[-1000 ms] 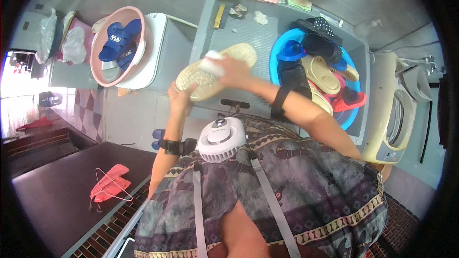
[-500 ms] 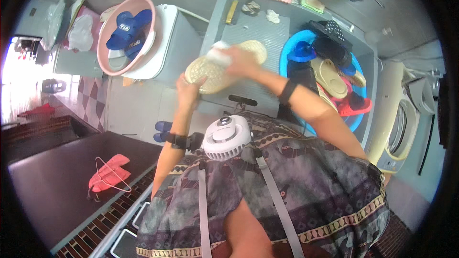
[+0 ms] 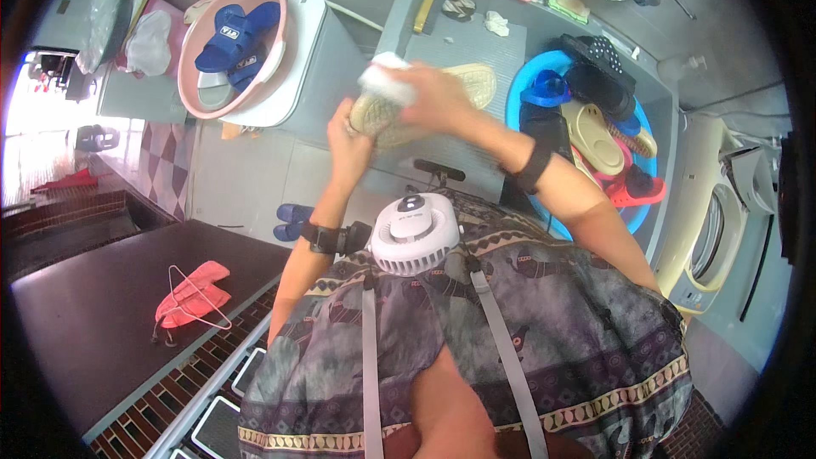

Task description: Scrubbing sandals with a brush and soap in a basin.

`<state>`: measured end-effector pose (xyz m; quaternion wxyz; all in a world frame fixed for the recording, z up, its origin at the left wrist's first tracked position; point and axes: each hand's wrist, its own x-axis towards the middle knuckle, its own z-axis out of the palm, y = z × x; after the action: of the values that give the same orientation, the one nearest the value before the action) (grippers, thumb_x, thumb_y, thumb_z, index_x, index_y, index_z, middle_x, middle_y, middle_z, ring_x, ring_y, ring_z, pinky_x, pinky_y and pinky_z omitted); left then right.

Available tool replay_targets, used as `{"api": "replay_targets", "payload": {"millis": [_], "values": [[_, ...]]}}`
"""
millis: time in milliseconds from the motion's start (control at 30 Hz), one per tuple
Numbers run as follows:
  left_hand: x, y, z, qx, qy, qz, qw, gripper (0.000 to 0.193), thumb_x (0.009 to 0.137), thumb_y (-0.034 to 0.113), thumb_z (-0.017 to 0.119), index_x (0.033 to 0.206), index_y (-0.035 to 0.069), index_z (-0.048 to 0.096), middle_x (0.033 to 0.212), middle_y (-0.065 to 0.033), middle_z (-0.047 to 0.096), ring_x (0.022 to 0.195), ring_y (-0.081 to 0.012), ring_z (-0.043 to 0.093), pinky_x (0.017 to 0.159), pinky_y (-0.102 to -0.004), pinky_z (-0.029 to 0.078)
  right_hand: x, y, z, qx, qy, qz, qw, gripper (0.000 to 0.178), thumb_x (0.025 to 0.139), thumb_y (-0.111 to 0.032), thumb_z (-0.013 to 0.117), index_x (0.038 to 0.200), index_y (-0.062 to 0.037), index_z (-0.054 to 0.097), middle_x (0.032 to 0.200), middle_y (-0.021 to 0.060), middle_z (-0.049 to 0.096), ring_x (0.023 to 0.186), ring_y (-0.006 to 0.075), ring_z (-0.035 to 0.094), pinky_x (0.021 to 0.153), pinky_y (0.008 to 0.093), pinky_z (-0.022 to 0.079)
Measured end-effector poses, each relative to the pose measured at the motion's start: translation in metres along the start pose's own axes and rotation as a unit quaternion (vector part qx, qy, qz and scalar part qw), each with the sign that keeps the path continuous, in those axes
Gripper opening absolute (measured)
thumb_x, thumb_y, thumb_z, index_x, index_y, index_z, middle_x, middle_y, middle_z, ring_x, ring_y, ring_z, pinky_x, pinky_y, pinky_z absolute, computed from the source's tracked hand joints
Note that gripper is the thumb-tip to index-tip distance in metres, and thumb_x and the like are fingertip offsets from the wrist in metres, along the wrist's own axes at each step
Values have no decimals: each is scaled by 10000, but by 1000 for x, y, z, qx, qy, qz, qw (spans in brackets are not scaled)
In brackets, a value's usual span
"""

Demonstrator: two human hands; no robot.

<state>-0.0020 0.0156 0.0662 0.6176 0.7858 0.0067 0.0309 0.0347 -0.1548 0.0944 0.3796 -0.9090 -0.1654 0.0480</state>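
One sole (image 3: pixel 473 87), left hand (image 3: pixel 348 143) gripping, right hand (image 3: pixel 435 100) clasping apparent sponge (image 3: pixel 384 81)

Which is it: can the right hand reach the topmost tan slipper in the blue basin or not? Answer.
Probably yes: the topmost tan slipper lies uncovered in the blue basin, though the right hand grips a blurred white object.

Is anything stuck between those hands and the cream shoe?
Nothing visible separates the left hand from the cream shoe: it grips the left end. The right hand holds a white object, blurred, over the shoe. Any contact beneath is hidden.
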Motion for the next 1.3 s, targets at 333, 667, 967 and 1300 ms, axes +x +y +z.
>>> {"api": "replay_targets", "payload": {"millis": [333,667,967,1300], "values": [[9,21,5,126,-30,85,988,249,656,-9,698,776,-5,480,661,-109,556,603,-127,486,544,-296,433,-9,-3,-33,12,27,43,999,631,609,-151,624,1224,-236,511,980,159,601,898,279,591,760,340,459],[-3,29,7,157,-34,36,986,313,672,52,712,708,-7,406,602,-98,425,581,-142,358,528,-279,383,-16,62,-51,52,-49,192,979,616,613,-185,627,1212,-283,519,1076,131,603,948,262,596,808,336,463],[-12,28,2,186,-88,77,976,204,697,27,654,756,-1,460,613,-185,508,546,-238,486,505,-323,419,-42,115,-68,36,47,221,974,584,633,-218,621,1209,-202,526,914,137,651,808,248,640,706,317,492],[0,36,12,251,-151,241,925,316,635,-70,537,926,53,554,768,-151,579,712,-342,572,588,-387,452,-38,18,-81,32,-27,102,994,626,605,-107,616,1212,-223,520,1009,151,600,930,297,583,816,331,450]]}}
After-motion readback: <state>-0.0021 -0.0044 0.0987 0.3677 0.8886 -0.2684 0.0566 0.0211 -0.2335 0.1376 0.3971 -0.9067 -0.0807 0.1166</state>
